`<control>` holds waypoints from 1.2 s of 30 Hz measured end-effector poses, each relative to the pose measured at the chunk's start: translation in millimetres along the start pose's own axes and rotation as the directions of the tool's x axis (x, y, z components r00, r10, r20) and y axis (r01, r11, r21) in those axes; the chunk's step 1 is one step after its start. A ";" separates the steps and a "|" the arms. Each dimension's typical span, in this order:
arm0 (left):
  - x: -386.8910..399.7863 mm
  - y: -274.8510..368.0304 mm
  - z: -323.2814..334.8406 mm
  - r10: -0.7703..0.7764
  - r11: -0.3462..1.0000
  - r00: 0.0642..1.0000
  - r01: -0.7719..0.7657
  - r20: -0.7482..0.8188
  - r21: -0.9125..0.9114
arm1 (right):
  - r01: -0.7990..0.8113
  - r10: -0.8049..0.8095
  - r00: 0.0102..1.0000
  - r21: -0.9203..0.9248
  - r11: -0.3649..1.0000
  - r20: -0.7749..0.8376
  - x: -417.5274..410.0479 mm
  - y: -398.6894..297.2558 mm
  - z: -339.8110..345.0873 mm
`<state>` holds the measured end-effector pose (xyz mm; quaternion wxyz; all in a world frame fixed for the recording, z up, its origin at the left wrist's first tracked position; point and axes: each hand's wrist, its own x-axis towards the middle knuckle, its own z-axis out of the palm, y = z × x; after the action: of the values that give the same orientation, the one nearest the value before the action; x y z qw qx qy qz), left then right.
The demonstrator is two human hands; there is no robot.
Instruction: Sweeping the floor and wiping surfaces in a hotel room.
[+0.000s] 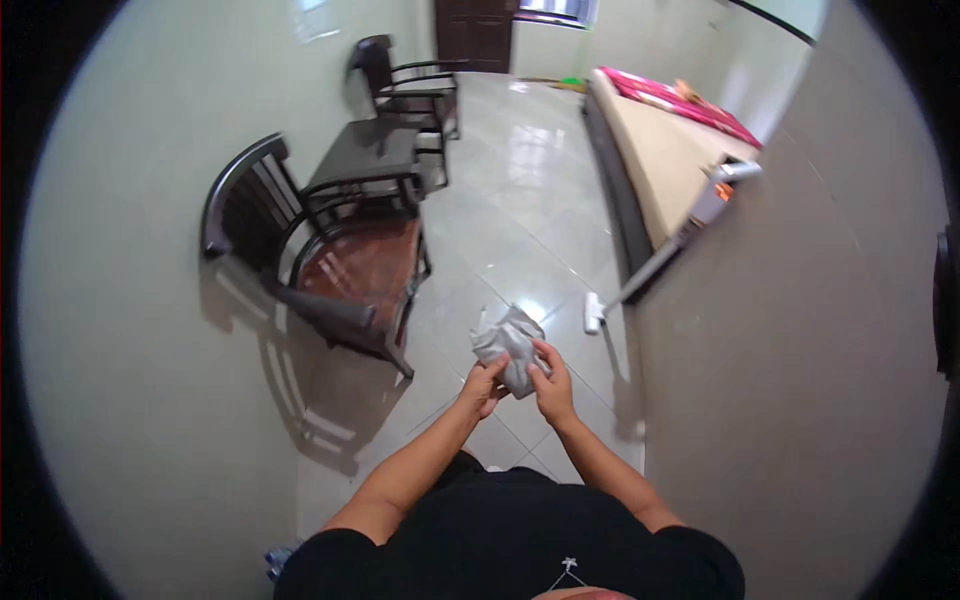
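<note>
Both my hands hold one crumpled grey cloth (511, 345) in front of my body, above the tiled floor. My left hand (482, 388) grips its lower left side, with the thumb on top of the fabric. On the right side, my right hand (553, 386) pinches the cloth between thumb and fingers. The cloth's upper part is bunched and spreads beyond my fingertips. Its underside is hidden.
Along the left wall are a dark wooden armchair (360, 262), a small dark table (367, 150) and another armchair (416, 97). A mattress (652, 157) with a pink blanket (675, 105) lies at the right. A stick vacuum cleaner (652, 274) leans beside its near end. A dark door (474, 37) stands at the far end.
</note>
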<state>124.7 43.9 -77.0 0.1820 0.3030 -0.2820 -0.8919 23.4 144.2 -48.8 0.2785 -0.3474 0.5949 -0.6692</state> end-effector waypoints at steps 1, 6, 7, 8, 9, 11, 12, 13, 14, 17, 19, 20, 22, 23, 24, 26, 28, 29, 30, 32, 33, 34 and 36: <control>-4.0 6.7 -5.8 -0.032 0.998 0.999 0.032 -0.019 0.047 | -0.027 0.027 0.999 -0.004 1.000 0.034 2.9 3.4 2.5; -39.9 23.7 -54.8 0.025 0.988 0.976 0.010 -0.218 0.155 | -0.189 0.157 0.940 0.077 0.979 0.303 -0.9 31.0 43.4; -48.3 14.9 -66.7 0.045 0.990 0.973 -0.012 -0.228 0.144 | -0.208 0.202 0.933 -0.010 0.978 0.298 -6.3 40.9 52.3; -61.1 5.8 -80.3 0.070 0.991 0.969 -0.039 -0.239 0.131 | -0.216 0.236 0.927 -0.099 0.971 0.293 -13.4 49.9 62.4; -73.6 -3.8 -92.2 0.045 0.996 0.954 -0.020 -0.296 0.086 | -0.238 0.260 0.896 -0.104 0.966 0.360 -20.2 55.4 72.7; -107.6 -15.9 -116.5 0.075 0.997 0.915 -0.075 -0.395 0.016 | -0.238 0.261 0.824 -0.110 0.965 0.504 -37.7 73.8 101.2; -130.8 -23.0 -123.5 0.114 0.993 0.894 -0.121 -0.433 0.012 | -0.309 0.327 0.726 -0.138 0.941 0.605 -48.6 84.6 113.4; -153.5 -25.6 -134.5 0.151 0.986 0.870 -0.165 -0.469 0.009 | -0.370 0.388 0.611 -0.185 0.911 0.690 -54.7 96.4 130.7; -178.4 -26.8 -147.0 0.195 0.971 0.833 -0.238 -0.519 -0.017 | -0.343 0.373 0.545 -0.206 0.917 0.751 -60.2 93.9 153.1; -258.5 -43.7 -176.6 0.209 0.941 0.803 -0.321 -0.559 -0.109 | -0.259 0.490 0.179 -0.440 0.860 0.853 -98.5 65.7 204.7; -306.9 -58.4 -192.5 0.246 0.903 0.729 -0.411 -0.639 -0.121 | -0.186 0.472 0.045 -0.456 0.870 0.881 -131.1 39.8 243.0; -329.6 -63.8 -202.1 0.271 0.886 0.680 -0.453 -0.681 -0.099 | -0.145 0.444 -0.027 -0.443 0.885 0.896 -147.6 27.7 265.4; -368.0 -74.4 -211.6 0.301 0.852 0.601 -0.518 -0.740 -0.074 | -0.089 0.407 -0.136 -0.420 0.903 0.903 -186.4 20.7 297.4; -388.3 -75.6 -213.7 0.330 0.817 0.536 -0.574 -0.777 -0.049 | -0.016 0.323 -0.105 -0.326 0.945 0.941 -211.9 24.5 316.6; -409.9 -77.3 -216.0 0.355 0.779 0.465 -0.627 -0.811 -0.019 | 0.055 0.228 -0.081 -0.224 0.973 0.970 -239.7 27.8 335.5; -467.8 -96.6 -233.1 0.364 0.729 0.356 -0.684 -0.861 0.025 | 0.109 0.116 -0.103 -0.104 0.989 0.988 -307.7 19.7 365.1; -538.3 -120.3 -266.4 0.358 0.678 0.314 -0.735 -0.879 0.014 | 0.002 -0.011 -0.145 0.012 1.000 0.989 -382.8 -10.2 403.5; -573.6 -135.6 -279.4 0.354 0.652 0.296 -0.758 -0.887 0.007 | -0.056 -0.070 -0.159 0.062 0.997 0.985 -422.6 -22.5 422.5; -612.6 -145.3 -275.0 0.398 0.640 0.250 -0.765 -0.883 0.072 | -0.059 -0.060 -0.196 0.049 0.997 0.979 -454.0 -28.9 432.2; -697.4 -164.4 -261.6 0.458 0.617 0.140 -0.761 -0.878 0.201 | -0.186 -0.067 -0.307 0.010 0.982 0.949 -520.6 -46.5 459.7; -735.2 -174.7 -252.5 0.474 0.608 0.072 -0.747 -0.877 0.267 | -0.192 -0.068 -0.338 0.003 0.981 0.939 -554.7 -52.4 472.7; -767.3 -188.0 -245.3 0.456 0.601 0.050 -0.754 -0.888 0.266 | -0.193 -0.119 -0.397 0.043 0.980 0.910 -588.7 -56.3 480.6; -823.2 -213.0 -231.5 0.524 0.424 -0.205 -0.779 -0.827 0.462 | -0.210 -0.170 -0.481 0.075 0.975 0.860 -644.3 -75.0 489.7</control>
<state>858.3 526.0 0.6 0.7763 0.5295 -0.1303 -0.3161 805.2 365.8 -35.9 0.7021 -0.7058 -0.0106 -0.0943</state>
